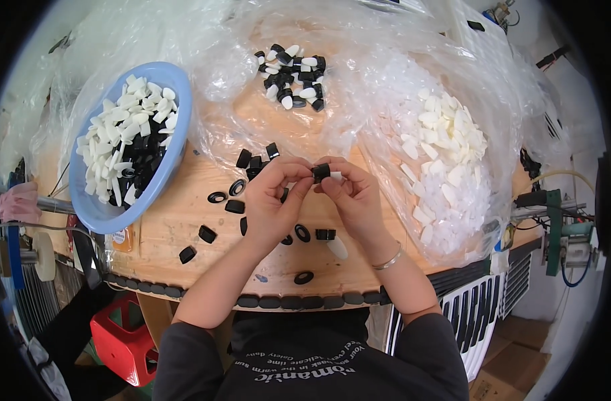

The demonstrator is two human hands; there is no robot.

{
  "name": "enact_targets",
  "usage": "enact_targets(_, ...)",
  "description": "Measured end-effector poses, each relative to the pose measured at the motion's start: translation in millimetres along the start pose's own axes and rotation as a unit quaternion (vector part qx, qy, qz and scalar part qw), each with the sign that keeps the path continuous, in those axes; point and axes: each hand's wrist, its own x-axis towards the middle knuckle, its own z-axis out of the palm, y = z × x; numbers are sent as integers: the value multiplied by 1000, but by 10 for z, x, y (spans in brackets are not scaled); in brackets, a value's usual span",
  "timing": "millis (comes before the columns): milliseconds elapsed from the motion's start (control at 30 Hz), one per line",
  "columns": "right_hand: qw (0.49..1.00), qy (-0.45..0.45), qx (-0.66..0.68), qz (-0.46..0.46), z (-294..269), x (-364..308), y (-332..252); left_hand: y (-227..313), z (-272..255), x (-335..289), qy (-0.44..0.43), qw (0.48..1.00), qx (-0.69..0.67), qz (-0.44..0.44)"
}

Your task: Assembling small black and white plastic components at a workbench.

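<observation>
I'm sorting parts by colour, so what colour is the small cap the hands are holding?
Black. The small cap is pinched between both hands' fingertips, seen best in the head view.

- At your far left you have a blue bowl [178, 144] of white and black pieces.
- A clear bag [492, 120] at your right holds white pieces [446, 147].
- Assembled caps [293, 75] lie on plastic at the far side.
- A red stool [121, 337] stands below the wooden table [158, 234].
</observation>
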Motion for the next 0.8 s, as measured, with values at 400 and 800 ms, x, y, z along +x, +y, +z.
enact_targets(400, 993, 45, -53, -98, 106, -30, -30, -65, 51, -37, -16, 998, -4, -54)
enact_targets(800, 983, 16, -164, -87, 38, -51, -41, -75, 13, -13, -28, 996, 40, -80)
